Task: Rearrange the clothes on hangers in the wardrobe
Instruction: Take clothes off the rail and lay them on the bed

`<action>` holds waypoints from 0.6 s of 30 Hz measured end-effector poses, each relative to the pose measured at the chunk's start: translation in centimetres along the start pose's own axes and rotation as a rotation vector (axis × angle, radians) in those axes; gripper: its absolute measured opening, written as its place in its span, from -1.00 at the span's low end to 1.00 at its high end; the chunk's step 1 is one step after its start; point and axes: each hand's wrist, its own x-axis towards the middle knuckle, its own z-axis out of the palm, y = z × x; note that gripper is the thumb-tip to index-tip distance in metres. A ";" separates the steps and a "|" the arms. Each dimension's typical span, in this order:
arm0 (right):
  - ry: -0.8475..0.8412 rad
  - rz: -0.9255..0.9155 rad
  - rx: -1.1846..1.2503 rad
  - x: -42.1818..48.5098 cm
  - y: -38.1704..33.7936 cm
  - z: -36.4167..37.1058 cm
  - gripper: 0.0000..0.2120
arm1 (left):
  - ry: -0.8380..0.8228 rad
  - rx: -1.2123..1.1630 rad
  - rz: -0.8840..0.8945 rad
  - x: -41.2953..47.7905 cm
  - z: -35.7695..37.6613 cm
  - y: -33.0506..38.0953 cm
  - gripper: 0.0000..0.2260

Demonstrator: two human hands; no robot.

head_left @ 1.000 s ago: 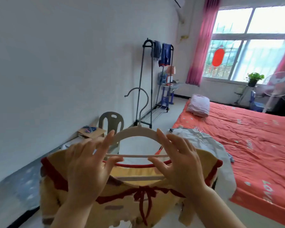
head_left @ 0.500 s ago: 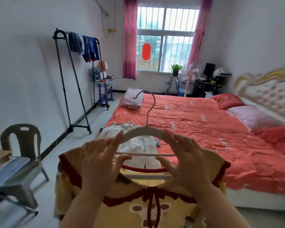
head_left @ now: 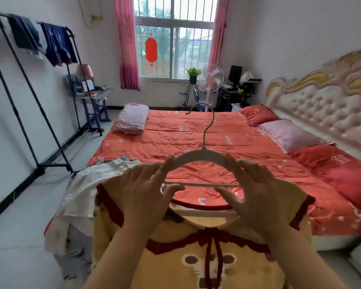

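Shifted far left since earlier: black metal clothes rack (head_left: 40,165). Both left hand (head_left: 142,195) and right hand (head_left: 258,197) pinched the white plastic hanger (head_left: 200,156) carrying a yellow garment (head_left: 175,268).

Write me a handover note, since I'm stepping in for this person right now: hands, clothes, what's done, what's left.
Left hand and right hand: each pinches an arm of the white hanger, held up over the bed.
Yellow top: appears to be seated on the hanger.
White garment: draped over the bed corner, unhung.
Clothes rack: by the left wall, with dark clothes over its rail.
Left to do: hang the top, then the white garment.
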 end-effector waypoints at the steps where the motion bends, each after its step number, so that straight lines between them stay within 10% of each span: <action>1: -0.007 0.005 -0.019 0.5 1.1 1.0 -0.36 | 0.011 -0.009 0.003 0.9 1.6 -0.4 -0.47; 18: 0.023 0.093 -0.084 15.9 16.5 20.6 -0.33 | -0.003 -0.094 0.092 20.3 26.0 -9.4 -0.47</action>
